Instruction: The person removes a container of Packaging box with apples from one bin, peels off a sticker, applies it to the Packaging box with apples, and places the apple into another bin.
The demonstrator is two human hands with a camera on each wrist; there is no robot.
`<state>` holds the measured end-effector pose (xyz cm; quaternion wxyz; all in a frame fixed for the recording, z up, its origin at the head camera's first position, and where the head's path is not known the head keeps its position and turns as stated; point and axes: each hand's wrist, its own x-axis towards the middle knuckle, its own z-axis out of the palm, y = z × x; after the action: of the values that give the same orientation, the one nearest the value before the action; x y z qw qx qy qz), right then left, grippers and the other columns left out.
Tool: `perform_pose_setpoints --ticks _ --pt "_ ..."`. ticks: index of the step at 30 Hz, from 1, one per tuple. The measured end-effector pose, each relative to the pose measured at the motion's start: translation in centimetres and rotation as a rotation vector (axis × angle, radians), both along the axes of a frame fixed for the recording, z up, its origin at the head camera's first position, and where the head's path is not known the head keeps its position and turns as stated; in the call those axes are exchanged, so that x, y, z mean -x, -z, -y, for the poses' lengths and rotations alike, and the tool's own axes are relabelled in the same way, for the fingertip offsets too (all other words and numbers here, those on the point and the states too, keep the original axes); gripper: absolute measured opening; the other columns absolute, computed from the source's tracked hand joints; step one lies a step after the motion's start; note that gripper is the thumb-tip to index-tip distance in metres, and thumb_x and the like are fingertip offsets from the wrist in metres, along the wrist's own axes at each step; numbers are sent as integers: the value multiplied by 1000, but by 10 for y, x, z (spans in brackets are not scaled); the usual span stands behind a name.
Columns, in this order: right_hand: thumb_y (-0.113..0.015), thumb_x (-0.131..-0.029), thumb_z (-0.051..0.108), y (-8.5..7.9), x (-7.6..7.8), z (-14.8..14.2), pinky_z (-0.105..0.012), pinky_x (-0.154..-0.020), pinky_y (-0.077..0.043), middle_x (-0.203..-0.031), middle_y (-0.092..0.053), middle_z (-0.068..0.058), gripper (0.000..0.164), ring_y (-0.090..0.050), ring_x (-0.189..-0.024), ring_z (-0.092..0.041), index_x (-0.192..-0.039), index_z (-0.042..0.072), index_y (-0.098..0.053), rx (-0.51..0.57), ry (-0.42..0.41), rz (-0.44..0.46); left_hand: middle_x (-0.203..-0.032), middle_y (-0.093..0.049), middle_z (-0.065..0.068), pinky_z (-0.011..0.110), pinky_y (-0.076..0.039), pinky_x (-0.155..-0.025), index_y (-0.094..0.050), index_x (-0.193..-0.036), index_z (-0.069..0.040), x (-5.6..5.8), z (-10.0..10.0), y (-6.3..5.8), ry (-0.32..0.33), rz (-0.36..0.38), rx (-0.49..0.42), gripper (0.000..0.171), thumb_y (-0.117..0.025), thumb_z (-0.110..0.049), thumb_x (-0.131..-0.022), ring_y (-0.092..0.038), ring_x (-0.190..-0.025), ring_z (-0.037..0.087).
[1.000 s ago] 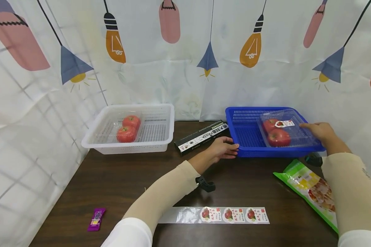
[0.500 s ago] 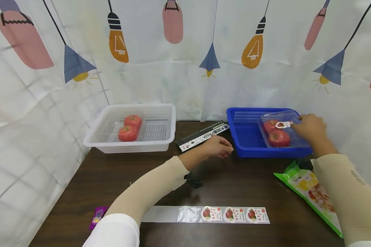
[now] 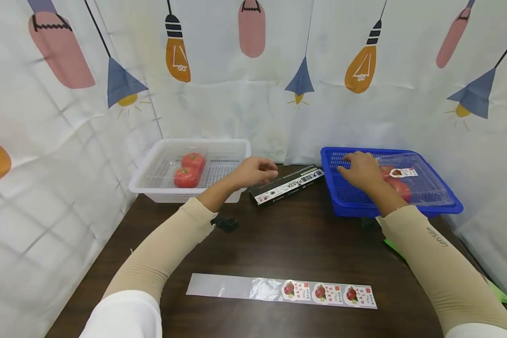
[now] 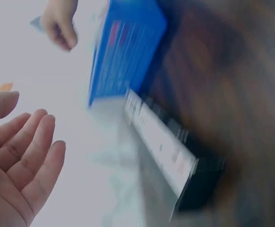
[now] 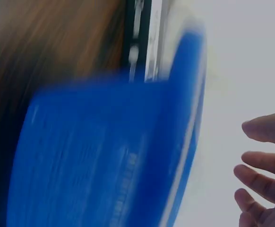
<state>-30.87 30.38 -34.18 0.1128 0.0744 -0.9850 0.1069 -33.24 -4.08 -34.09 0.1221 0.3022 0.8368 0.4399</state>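
My left hand [image 3: 255,172] hovers by the right end of the white basket [image 3: 169,193], with relaxed fingers and nothing in them. In that basket lies a clear plastic box with two red apples [image 3: 190,170]. Over the left part of the blue basket [image 3: 350,210] is my right hand [image 3: 361,171], holding nothing. The blue basket contains another clear plastic box [image 3: 431,190] with red apples, bearing an apple label [image 3: 403,172]; my right wrist partly covers the apples. Both wrist views are blurred but show loosely spread fingers.
A black pasta carton [image 3: 285,185] lies between the baskets. Near the front, a strip of apple stickers [image 3: 329,294] lies flat on the dark table [image 3: 279,244]. The green bag [image 3: 498,291] is mostly hidden by my right sleeve. A patterned cloth hangs behind.
My left hand has left the blue basket's edge and moved left. My right hand has let go of the labelled box and moved left over the basket. The view has shifted slightly.
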Motion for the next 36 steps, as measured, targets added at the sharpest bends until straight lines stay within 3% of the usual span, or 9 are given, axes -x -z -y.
perform_pose_setpoints --ticks 5,8,12,18,22,27,36 --pt "-60 -93 28 4 10 41 -63 -101 -30 -127 -56 -26 45 -44 -121 -47 -125 -3 -60 51 -65 1 -104 -68 11 40 -54 -78 -62 -124 -4 21 38 -27 -101 -104 118 35 -62 -25 -97 -68 -84 24" --pt "-61 -93 29 6 13 70 -60 -103 -29 -128 -57 -23 44 -44 -124 -44 -126 0 -61 99 -89 27 -107 -68 14 42 -53 -77 -60 -126 -2 33 63 -35 -180 -184 235 39 -61 -27 -97 -66 -88 27" --pt "-62 -93 31 12 18 109 -55 -99 -36 -125 -60 -18 44 -49 -119 -38 -127 3 -62 148 -123 49 -111 -67 17 44 -51 -80 -59 -126 0 47 99 -30 -297 -268 424 42 -62 -30 -95 -64 -95 30" --pt "-62 -94 34 25 21 166 -48 -94 -44 -125 -61 -13 44 -54 -117 -32 -129 5 -62 239 -177 107 -123 -60 22 53 -48 -85 -54 -130 0 63 153 -18 -455 -294 625 49 -58 -33 -95 -59 -106 37" --pt "-62 -95 35 30 21 204 -46 -91 -47 -126 -61 -10 44 -56 -115 -29 -129 7 -61 294 -213 127 -125 -56 25 57 -46 -83 -51 -129 1 66 185 -17 -569 -276 698 52 -58 -33 -90 -54 -109 43" --pt "-61 -96 31 29 16 244 -39 -89 -49 -124 -60 -7 42 -57 -111 -23 -130 7 -60 339 -305 138 -112 -58 27 56 -46 -78 -53 -120 6 60 212 -17 -672 -191 696 56 -61 -39 -88 -54 -98 42" --pt "-60 -97 32 29 11 296 -32 -91 -48 -122 -63 -5 43 -59 -110 -17 -131 5 -59 382 -406 183 -129 -49 32 58 -41 -92 -46 -133 9 54 232 -13 -698 -5 705 74 -55 -52 -91 -47 -112 46"
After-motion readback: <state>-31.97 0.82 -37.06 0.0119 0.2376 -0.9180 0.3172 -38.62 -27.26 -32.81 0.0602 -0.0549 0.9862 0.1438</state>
